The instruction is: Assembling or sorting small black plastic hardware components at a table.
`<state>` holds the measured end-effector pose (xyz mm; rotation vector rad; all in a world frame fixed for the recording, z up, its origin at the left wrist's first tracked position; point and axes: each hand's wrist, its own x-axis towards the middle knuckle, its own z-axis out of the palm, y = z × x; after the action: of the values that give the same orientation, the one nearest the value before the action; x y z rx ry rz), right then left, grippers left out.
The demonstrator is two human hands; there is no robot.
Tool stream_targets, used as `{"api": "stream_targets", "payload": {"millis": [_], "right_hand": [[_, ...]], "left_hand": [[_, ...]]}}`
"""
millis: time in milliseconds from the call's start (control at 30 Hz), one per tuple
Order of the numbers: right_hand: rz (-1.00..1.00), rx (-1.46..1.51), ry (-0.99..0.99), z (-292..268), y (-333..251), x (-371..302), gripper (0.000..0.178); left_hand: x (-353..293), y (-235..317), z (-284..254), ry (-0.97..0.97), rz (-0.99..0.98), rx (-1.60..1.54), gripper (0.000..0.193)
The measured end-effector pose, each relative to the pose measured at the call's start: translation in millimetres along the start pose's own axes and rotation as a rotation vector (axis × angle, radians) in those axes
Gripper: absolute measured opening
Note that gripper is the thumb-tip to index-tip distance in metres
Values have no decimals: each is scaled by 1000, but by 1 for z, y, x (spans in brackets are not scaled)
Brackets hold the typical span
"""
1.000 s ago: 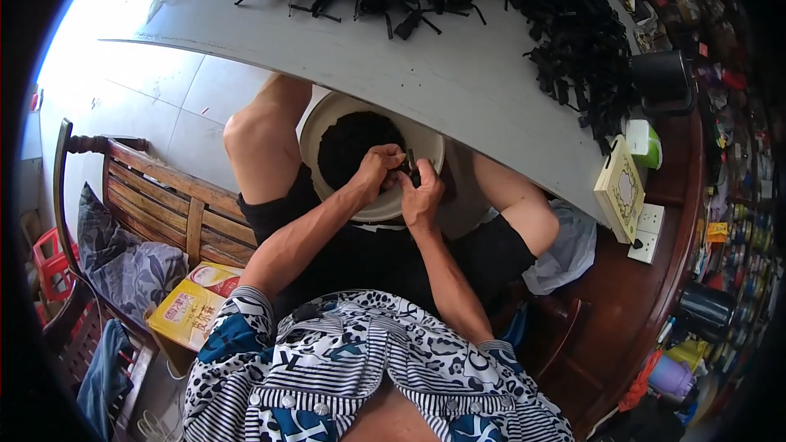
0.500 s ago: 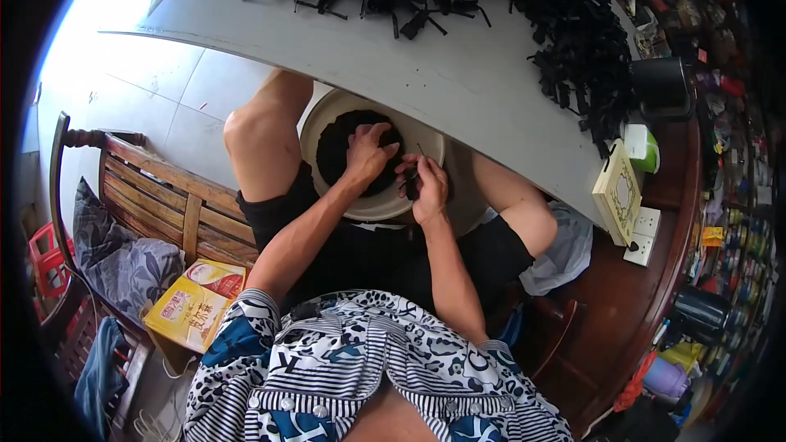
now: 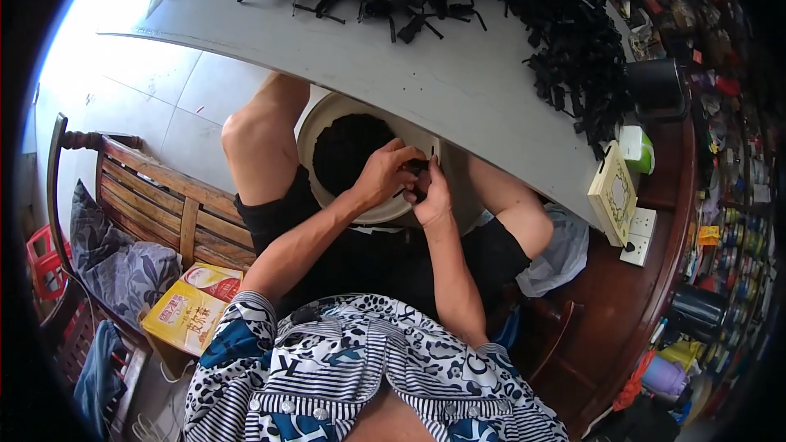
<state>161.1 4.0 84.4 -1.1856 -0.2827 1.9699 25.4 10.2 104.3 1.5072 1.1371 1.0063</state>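
Note:
My left hand (image 3: 383, 174) and my right hand (image 3: 433, 195) meet above the right side of a cream bucket (image 3: 400, 126) between my knees. A small black part (image 3: 418, 170) sits between the fingertips of both hands; its exact shape is mostly hidden. Both hands are closed, the left pinching at the part and the right with its fingers curled round it. A dark mass of black pieces (image 3: 348, 151) fills the bucket's middle, too dark to tell one from another. The grey tabletop (image 3: 327, 57) covers the bucket's far right rim.
Heaped black parts with thin stems (image 3: 573, 57) cover the table's far and right sides. At its right corner stand a cream patterned box (image 3: 614, 192) and a white power strip (image 3: 639, 237). A wooden bench (image 3: 155, 196) with a yellow carton (image 3: 192, 311) is on my left.
My left hand has come out of the black pieces in the bucket and moved right to meet my right hand. The right hand has stayed nearly in place.

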Motion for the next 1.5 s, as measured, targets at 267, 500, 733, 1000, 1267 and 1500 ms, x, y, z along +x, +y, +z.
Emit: {"api": "stream_targets", "payload": {"millis": [267, 500, 733, 1000, 1267, 1500], "right_hand": [[140, 104, -193, -6, -2, -10, 45], [-509, -194, -3, 0, -10, -32, 18], [-447, -330, -175, -9, -24, -17, 16], [-280, -500, -149, -13, -25, -8, 22], [-209, -142, 79, -4, -4, -8, 17], [-273, -35, 128, -3, 14, 0, 14]], "left_hand": [[3, -10, -5, 85, 57, 33, 24], [7, -8, -15, -187, -289, -448, 13], [4, -12, -12, -210, -350, -557, 15], [0, -18, -2, -275, -263, -537, 14], [0, -8, -1, -150, -218, -402, 11], [-5, -6, 1, -56, -178, -299, 10]]}}
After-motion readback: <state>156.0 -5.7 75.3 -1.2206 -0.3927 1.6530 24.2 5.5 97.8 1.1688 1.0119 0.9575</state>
